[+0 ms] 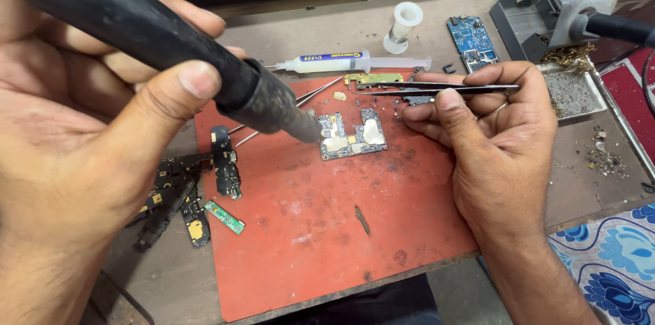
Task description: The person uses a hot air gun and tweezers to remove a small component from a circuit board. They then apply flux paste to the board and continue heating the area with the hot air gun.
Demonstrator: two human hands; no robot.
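- Left hand (82, 141) wrapped tight around a thick black hot-air wand (164, 38), thumb pressed along the barrel; grey metal nozzle tip (303, 126) aimed down, just left of the small grey phone circuit board with silvery shields (353, 135).
- Right hand (491, 120) just right of that board, thumb and fingers pinching slim black tweezers (443, 87) held flat, points reaching left above the board's upper edge.
- Board lying flat on the red-orange rubber work mat (327, 229), near the mat's upper middle.
- Above the board: a gold-coloured flat bracket (372, 79) and a clear plastic syringe with pale paste (341, 62); further up, a white spool of solder wire (404, 25) and a blue rectangular circuit board (471, 40).
- Left of the board: a second pair of silver tweezers (317, 93) lying on the mat, then dark flex strips and small black sub-boards (191, 192), and a little green strip board (225, 217).
- Far right of the board: a grey metal stand (546, 15) with brass wool (576, 57).
- Risks, as judgement: nozzle hovering this close could overheat the shields or blow loose small parts off the board; right fingertips sit near enough to the hot stream to get burned; nothing clamps the board, so a tweezer nudge could slide it; syringe and plastic bits above the board could soften if the wand swings that way.
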